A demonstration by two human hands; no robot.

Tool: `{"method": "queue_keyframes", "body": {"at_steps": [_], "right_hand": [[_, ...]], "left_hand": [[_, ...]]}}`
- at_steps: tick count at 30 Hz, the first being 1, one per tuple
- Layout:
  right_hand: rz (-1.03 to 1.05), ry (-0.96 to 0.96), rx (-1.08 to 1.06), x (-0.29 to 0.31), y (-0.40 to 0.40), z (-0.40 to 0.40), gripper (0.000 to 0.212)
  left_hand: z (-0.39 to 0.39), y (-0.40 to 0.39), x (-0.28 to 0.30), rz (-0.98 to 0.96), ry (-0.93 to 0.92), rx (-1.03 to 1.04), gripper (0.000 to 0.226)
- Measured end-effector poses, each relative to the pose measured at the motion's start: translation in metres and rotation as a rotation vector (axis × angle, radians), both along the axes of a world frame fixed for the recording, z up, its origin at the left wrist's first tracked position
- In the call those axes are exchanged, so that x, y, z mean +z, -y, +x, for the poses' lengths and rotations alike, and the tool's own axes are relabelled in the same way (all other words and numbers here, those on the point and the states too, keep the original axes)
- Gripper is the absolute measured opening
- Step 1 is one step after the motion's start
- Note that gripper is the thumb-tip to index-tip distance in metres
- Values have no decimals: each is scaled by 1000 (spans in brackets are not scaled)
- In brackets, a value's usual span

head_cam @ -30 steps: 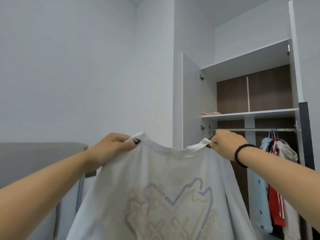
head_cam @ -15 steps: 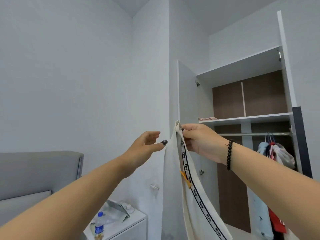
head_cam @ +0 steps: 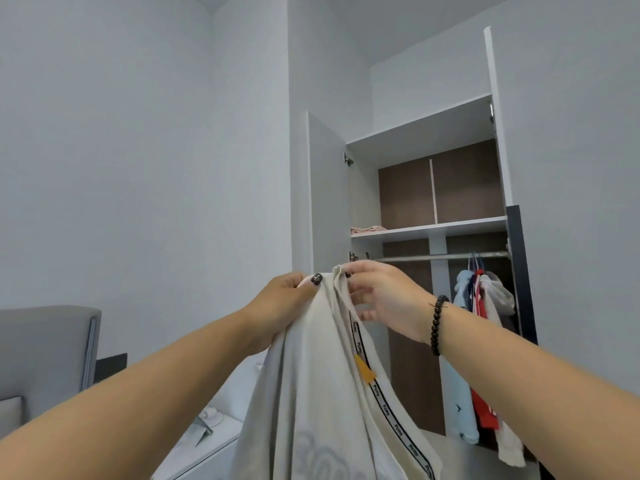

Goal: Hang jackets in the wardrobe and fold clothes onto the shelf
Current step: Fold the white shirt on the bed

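A cream-white garment (head_cam: 322, 382) with a black lettered tape along its inner seam hangs folded lengthwise in front of me. My left hand (head_cam: 282, 306) grips its top edge from the left. My right hand (head_cam: 384, 299), with a black bead bracelet on the wrist, pinches the same top edge from the right, the two hands almost touching. Behind them the wardrobe (head_cam: 433, 230) stands open: a white shelf carries a folded pink cloth (head_cam: 367, 229), and several jackets (head_cam: 485, 306) hang from the rail (head_cam: 440, 257) below.
The wardrobe's left door (head_cam: 325, 188) is swung open toward me. A grey upholstered headboard (head_cam: 45, 351) is at the left. A white bedside table (head_cam: 207, 441) with small items sits low, beside the garment. A dark panel (head_cam: 521, 271) edges the wardrobe's right side.
A second ago both hands held the garment spread wide by its shoulders. The left hand let go while the right brought the shoulders together; now the left hand grips the top edge again.
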State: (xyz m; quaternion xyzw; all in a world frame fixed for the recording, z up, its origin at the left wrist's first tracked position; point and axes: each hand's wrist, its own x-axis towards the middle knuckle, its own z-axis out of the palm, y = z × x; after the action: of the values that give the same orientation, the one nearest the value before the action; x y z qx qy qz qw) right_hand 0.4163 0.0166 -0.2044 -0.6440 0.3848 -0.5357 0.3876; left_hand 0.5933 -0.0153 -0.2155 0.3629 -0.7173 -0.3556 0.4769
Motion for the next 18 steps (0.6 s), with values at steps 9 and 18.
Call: {"method": "queue_keyframes", "body": {"at_steps": [9, 18], "right_hand": [[88, -616, -44, -95, 12, 6, 56], [-126, -478, -530, -68, 32, -22, 26]], "left_hand": [[30, -16, 58, -247, -165, 228, 33], [155, -55, 86, -274, -48, 473, 20]]}}
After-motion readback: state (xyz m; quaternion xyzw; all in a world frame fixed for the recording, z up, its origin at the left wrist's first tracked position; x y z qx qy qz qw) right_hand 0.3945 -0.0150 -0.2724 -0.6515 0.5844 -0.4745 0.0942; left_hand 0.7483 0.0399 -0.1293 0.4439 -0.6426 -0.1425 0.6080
